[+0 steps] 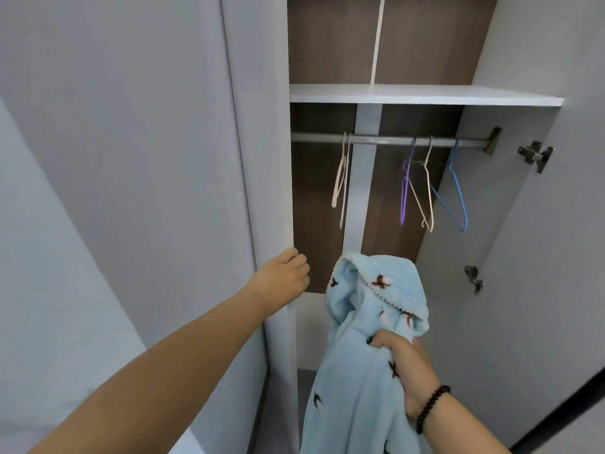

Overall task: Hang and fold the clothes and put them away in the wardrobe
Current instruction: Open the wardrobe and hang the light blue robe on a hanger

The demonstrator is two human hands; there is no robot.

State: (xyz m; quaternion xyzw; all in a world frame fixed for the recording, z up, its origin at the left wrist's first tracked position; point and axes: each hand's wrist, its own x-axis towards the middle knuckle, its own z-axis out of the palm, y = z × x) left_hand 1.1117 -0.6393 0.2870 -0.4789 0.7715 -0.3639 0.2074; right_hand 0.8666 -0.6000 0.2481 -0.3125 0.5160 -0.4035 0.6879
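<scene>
- The left hand point(285, 279) curls its fingers point(299, 261) round the edge of the wardrobe's left door point(255, 158), arm stretched forward.
- The right hand point(404, 371), a dark bead bracelet point(431, 407) on its wrist, grips a bunched light-blue fleece garment point(360, 339) with small dark-and-white motifs and a white beaded trim; the cloth hangs down below the grip.
- Inside the open wardrobe point(425, 95), a metal rail point(386, 139) under a white shelf carries 5 bare hangers: 2 pale ones point(340, 185) at the left, then a purple hanger point(405, 191), a beige hanger point(425, 191) and a blue hanger point(453, 198).
- The right door point(540, 257) stands open, 2 hinges showing.

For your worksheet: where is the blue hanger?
In the head view, the blue hanger hangs at the rail's right end, right of the pink hanger.
</scene>
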